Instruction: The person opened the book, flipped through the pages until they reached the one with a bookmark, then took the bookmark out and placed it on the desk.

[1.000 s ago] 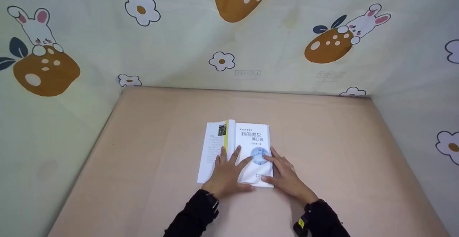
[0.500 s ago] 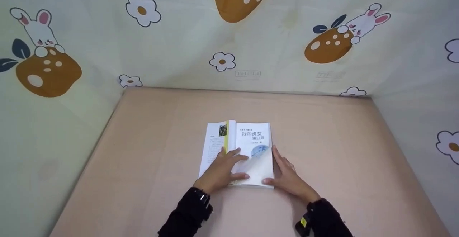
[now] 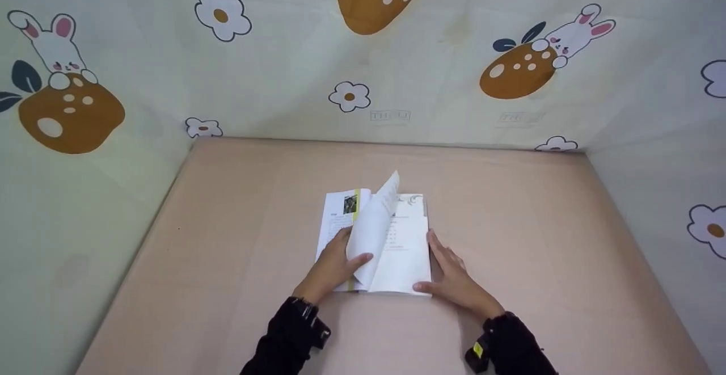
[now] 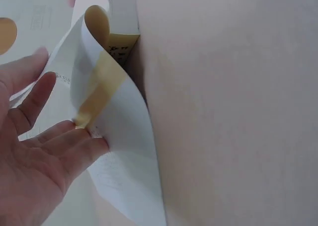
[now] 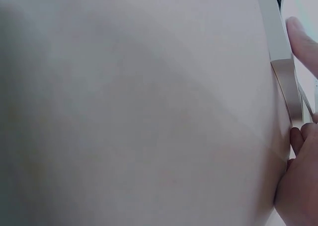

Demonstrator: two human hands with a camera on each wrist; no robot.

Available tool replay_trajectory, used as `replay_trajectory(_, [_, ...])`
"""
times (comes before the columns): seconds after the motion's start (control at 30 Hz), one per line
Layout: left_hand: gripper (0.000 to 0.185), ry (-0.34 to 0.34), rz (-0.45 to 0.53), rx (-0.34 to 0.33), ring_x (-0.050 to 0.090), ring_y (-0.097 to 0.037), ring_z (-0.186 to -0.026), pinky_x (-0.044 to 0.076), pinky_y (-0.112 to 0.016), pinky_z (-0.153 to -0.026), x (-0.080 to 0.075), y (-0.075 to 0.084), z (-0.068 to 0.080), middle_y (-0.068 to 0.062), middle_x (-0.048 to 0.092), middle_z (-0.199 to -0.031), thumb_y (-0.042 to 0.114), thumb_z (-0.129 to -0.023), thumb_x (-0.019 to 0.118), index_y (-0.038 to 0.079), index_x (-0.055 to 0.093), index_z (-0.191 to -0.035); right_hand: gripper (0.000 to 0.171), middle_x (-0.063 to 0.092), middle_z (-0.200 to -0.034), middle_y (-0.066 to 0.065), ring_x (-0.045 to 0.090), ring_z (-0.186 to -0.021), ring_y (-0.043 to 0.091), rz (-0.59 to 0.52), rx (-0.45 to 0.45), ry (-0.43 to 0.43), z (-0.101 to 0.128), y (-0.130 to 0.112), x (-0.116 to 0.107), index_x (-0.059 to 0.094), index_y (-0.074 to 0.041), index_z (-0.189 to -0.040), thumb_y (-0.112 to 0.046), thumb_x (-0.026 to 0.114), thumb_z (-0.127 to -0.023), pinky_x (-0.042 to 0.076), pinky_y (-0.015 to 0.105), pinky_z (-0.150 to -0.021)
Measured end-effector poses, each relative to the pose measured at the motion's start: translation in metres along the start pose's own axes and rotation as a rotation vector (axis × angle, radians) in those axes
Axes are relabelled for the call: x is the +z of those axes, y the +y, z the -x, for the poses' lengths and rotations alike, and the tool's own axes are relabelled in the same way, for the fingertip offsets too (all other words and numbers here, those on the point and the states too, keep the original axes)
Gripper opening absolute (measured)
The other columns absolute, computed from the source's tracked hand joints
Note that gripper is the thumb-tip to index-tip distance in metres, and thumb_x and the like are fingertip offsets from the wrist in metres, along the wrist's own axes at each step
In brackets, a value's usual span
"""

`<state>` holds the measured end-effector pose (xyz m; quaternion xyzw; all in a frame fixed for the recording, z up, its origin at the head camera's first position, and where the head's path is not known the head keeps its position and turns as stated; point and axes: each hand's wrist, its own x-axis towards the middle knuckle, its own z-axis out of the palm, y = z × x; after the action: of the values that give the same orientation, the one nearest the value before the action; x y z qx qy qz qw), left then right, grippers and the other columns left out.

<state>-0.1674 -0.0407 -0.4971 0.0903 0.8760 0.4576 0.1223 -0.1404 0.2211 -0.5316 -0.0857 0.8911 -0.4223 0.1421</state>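
A pale cloth wall (image 3: 283, 74) rises at the back and both sides, printed with brown spotted fruit, white rabbits and flowers. Below it spreads the light pinkish-brown table (image 3: 510, 222). The open book (image 3: 402, 273) lies on the table, near the middle of the head view and between the two hands; its right side is a thick block of pages, its left side a thin white leaf (image 3: 334, 216) with small print and a yellow stripe near the fold. Two black sleeves (image 3: 519, 344) reach in from the bottom edge.

The left hand (image 3: 332, 264) holds a lifted page (image 3: 368, 233), its thumb on the near face and its forefinger behind; its other fingers (image 4: 74, 149) touch the left leaf, which bows upward in the left wrist view. The right hand (image 3: 456, 278) grips the book's right edge, thumb pressed on the lower right corner of the exposed page, fingers along the side. The lifted page stands tilted and curved over the fold, its upper corner pointing up. On the left leaf sits a small dark picture (image 3: 351, 203). A yellow label (image 3: 477, 350) marks the black device at the right wrist.
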Motion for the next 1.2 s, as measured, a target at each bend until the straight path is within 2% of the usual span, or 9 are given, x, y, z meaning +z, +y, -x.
replay_trajectory(0.17, [0.069,0.036,-0.003,-0.061,0.033,-0.036,-0.135,0.03,-0.047,-0.109,-0.002,-0.003,0.005,-0.02,0.034,-0.146,0.029,-0.088,0.062,-0.002,0.032,-0.142,0.109,0.0,-0.158,0.004,-0.002,-0.142,0.041,0.018,0.007,-0.009,0.0,-0.001,0.001,0.002,-0.016,-0.151,-0.045,0.074,-0.074,-0.002,0.059,-0.11])
replay_trajectory(0.4, [0.06,0.132,-0.129,-0.015,0.041,-0.038,-0.129,0.036,-0.047,-0.105,-0.001,-0.008,0.014,-0.024,0.041,-0.14,0.023,-0.089,0.063,-0.008,0.041,-0.135,0.109,0.001,-0.158,0.005,0.0,-0.142,0.042,0.029,0.007,0.003,-0.001,-0.002,0.001,0.004,-0.016,-0.151,-0.046,0.074,-0.073,-0.001,0.059,-0.11])
replay_trajectory(0.63, [0.054,0.224,-0.25,-0.071,0.047,-0.04,-0.118,0.046,-0.05,-0.091,-0.001,-0.007,0.025,-0.025,0.048,-0.133,0.018,-0.083,0.068,-0.013,0.051,-0.124,0.108,0.002,-0.158,0.005,0.0,-0.142,0.042,0.017,0.002,0.006,-0.001,-0.001,0.0,0.004,-0.017,-0.151,-0.047,0.073,-0.074,-0.002,0.059,-0.11])
replay_trajectory(0.77, [0.048,0.232,-0.378,-0.098,0.045,-0.042,-0.117,0.047,-0.051,-0.087,0.0,-0.006,0.031,-0.022,0.049,-0.133,0.018,-0.079,0.072,-0.015,0.06,-0.112,0.107,0.001,-0.158,0.005,-0.001,-0.142,0.042,0.01,-0.017,-0.004,-0.001,0.001,0.0,0.004,-0.016,-0.151,-0.044,0.073,-0.074,-0.003,0.058,-0.11])
replay_trajectory(0.97, [0.038,0.233,-0.561,-0.135,0.039,-0.048,-0.122,0.038,-0.054,-0.098,-0.002,-0.008,0.035,-0.02,0.049,-0.134,0.021,-0.073,0.077,-0.015,0.067,-0.083,0.107,0.002,-0.158,0.007,0.0,-0.142,0.042,0.005,-0.035,-0.002,-0.001,0.001,-0.001,0.004,-0.015,-0.151,-0.044,0.073,-0.074,-0.002,0.059,-0.109])
replay_trajectory(1.03, [0.039,0.232,-0.584,-0.136,0.037,-0.049,-0.124,0.034,-0.055,-0.101,-0.003,-0.008,0.037,-0.021,0.048,-0.134,0.021,-0.072,0.078,-0.015,0.067,-0.084,0.107,0.002,-0.158,0.006,0.0,-0.142,0.043,0.006,-0.03,0.006,-0.001,0.002,-0.001,0.005,-0.015,-0.151,-0.044,0.073,-0.074,-0.002,0.059,-0.109])
replay_trajectory(1.2, [0.058,0.239,-0.608,-0.151,0.035,-0.049,-0.124,0.033,-0.055,-0.102,-0.002,-0.006,0.039,-0.029,0.041,-0.134,0.015,-0.074,0.077,-0.021,0.052,-0.112,0.107,0.002,-0.158,0.005,0.0,-0.142,0.042,0.015,-0.013,0.005,-0.001,0.001,0.001,0.005,-0.016,-0.151,-0.046,0.073,-0.074,-0.001,0.06,-0.109])
